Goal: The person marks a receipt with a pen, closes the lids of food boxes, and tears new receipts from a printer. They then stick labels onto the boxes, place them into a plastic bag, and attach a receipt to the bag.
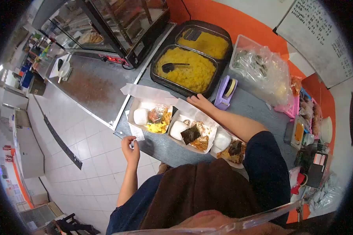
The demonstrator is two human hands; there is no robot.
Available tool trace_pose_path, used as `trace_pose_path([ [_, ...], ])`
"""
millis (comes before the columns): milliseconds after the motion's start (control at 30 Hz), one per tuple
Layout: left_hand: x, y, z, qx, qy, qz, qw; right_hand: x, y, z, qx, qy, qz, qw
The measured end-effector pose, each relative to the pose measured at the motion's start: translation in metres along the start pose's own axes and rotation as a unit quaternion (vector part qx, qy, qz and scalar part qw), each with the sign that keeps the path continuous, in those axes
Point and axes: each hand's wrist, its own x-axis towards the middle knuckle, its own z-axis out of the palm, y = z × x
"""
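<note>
My right hand [201, 103] reaches over to the raised lid [196, 111] of the middle box, its fingers stretched out at the lid's top edge beside a black tray. That middle paper box [190, 149] holds white rice [178, 129], a dark seaweed sheet [190, 134] and browned food. My left hand [130, 152] is off the table's front edge, fingers loosely curled and apart, near a white paper slip [136, 132]. The left box [134, 105] contains rice, yellow egg [157, 127] and a plastic-wrapped red portion [157, 114]. Partly under my right arm, a third box [236, 165] contains rice and browned food.
Behind the boxes, black trays hold yellow food [196, 72] with a black spoon [175, 67]. A purple tape dispenser [224, 94] and a clear bin of plastic bags [259, 66] stand to the right. A glass warmer cabinet [117, 35] is at the back left.
</note>
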Motion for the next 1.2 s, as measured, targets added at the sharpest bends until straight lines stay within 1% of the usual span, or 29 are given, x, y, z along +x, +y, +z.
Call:
trace_pose_path([
  [33, -0.001, 0.000, -0.002, 0.020, -0.027, 0.019, 0.999, -0.001, 0.001, -0.003, -0.103, 0.012, -0.022, 0.994],
  [100, 0.004, 0.002, -0.009, 0.020, -0.034, 0.040, 0.998, -0.007, 0.011, -0.008, -0.113, 0.020, -0.032, 0.993],
  [167, 0.017, 0.009, -0.012, -0.011, -0.008, 0.051, 0.999, -0.014, 0.015, -0.007, -0.122, 0.032, -0.036, 0.991],
  [233, 0.031, 0.022, -0.015, -0.018, -0.002, 0.079, 0.997, -0.024, 0.014, 0.008, -0.128, -0.020, -0.093, 0.987],
  [267, 0.041, 0.030, -0.014, -0.024, 0.010, 0.105, 0.994, -0.027, 0.014, 0.006, -0.186, -0.028, -0.101, 0.977],
  [300, 0.050, 0.039, -0.012, -0.027, 0.009, 0.109, 0.994, -0.028, 0.015, 0.006, -0.190, -0.030, -0.098, 0.976],
  [367, 0.071, 0.057, -0.007, -0.023, 0.005, 0.194, 0.981, -0.022, 0.020, -0.002, -0.041, -0.041, -0.036, 0.998],
  [400, 0.084, 0.063, -0.002, -0.022, -0.008, 0.212, 0.977, -0.021, 0.020, 0.012, -0.086, -0.101, -0.086, 0.987],
  [433, 0.099, 0.070, 0.003, -0.022, -0.010, 0.215, 0.976, -0.017, 0.019, 0.013, -0.086, -0.101, -0.083, 0.988],
  [467, 0.118, 0.078, 0.009, -0.019, -0.017, 0.258, 0.966, -0.009, 0.015, 0.012, -0.202, -0.017, -0.064, 0.977],
  [500, 0.138, 0.086, 0.015, -0.015, -0.025, 0.300, 0.954, -0.001, 0.011, 0.012, -0.315, 0.067, -0.043, 0.946],
  [567, 0.183, 0.108, 0.029, -0.008, -0.063, 0.328, 0.942, 0.008, 0.013, 0.006, -0.282, 0.077, -0.014, 0.956],
  [633, 0.228, 0.117, 0.045, 0.034, -0.198, 0.299, 0.933, 0.011, 0.020, -0.010, -0.077, -0.019, -0.019, 0.997],
  [667, 0.248, 0.113, 0.057, 0.035, -0.204, 0.297, 0.932, 0.012, 0.022, -0.013, -0.073, -0.014, -0.029, 0.997],
  [700, 0.267, 0.106, 0.070, 0.118, -0.383, 0.201, 0.894, 0.014, 0.026, -0.016, -0.068, -0.015, -0.028, 0.997],
  [733, 0.282, 0.098, 0.085, 0.195, -0.543, 0.094, 0.812, 0.016, 0.030, -0.020, -0.065, 0.027, -0.040, 0.997],
  [767, 0.294, 0.087, 0.106, 0.194, -0.547, 0.088, 0.810, 0.017, 0.035, -0.025, -0.061, 0.070, -0.055, 0.994],
  [800, 0.303, 0.073, 0.128, 0.297, -0.653, 0.081, 0.692, 0.021, 0.037, -0.036, -0.030, 0.003, -0.053, 0.998],
  [833, 0.306, 0.065, 0.142, 0.388, -0.737, 0.074, 0.548, 0.023, 0.037, -0.040, -0.022, 0.001, -0.056, 0.998],
  [867, 0.309, 0.057, 0.149, 0.386, -0.741, 0.071, 0.545, 0.026, 0.037, -0.042, -0.063, 0.002, -0.090, 0.994],
  [900, 0.313, 0.049, 0.155, 0.408, -0.709, -0.036, 0.574, 0.027, 0.035, -0.041, -0.106, 0.004, -0.123, 0.987],
  [933, 0.318, 0.042, 0.162, 0.426, -0.667, -0.141, 0.595, 0.025, 0.026, -0.026, -0.109, 0.010, -0.109, 0.988],
  [967, 0.324, 0.022, 0.169, 0.426, -0.669, -0.140, 0.592, 0.023, 0.025, -0.024, -0.106, 0.008, -0.108, 0.988],
  [1000, 0.331, -0.008, 0.177, 0.265, -0.654, -0.206, 0.678, 0.021, 0.025, -0.023, -0.096, -0.018, -0.079, 0.992],
  [1033, 0.332, -0.011, 0.179, 0.094, -0.614, -0.265, 0.738, 0.019, 0.025, -0.021, -0.086, -0.044, -0.052, 0.994],
  [1067, 0.329, -0.016, 0.182, 0.051, -0.582, -0.279, 0.762, 0.018, 0.021, -0.011, -0.089, -0.016, -0.041, 0.995],
  [1100, 0.327, -0.021, 0.184, 0.051, -0.585, -0.282, 0.759, 0.014, 0.019, -0.005, -0.084, -0.019, -0.041, 0.995],
  [1167, 0.321, -0.022, 0.180, -0.029, -0.579, -0.339, 0.741, 0.007, 0.017, 0.001, -0.094, 0.029, -0.057, 0.993],
  [1200, 0.316, -0.022, 0.178, -0.065, -0.553, -0.347, 0.755, 0.006, 0.015, 0.003, -0.085, 0.013, -0.053, 0.995],
])
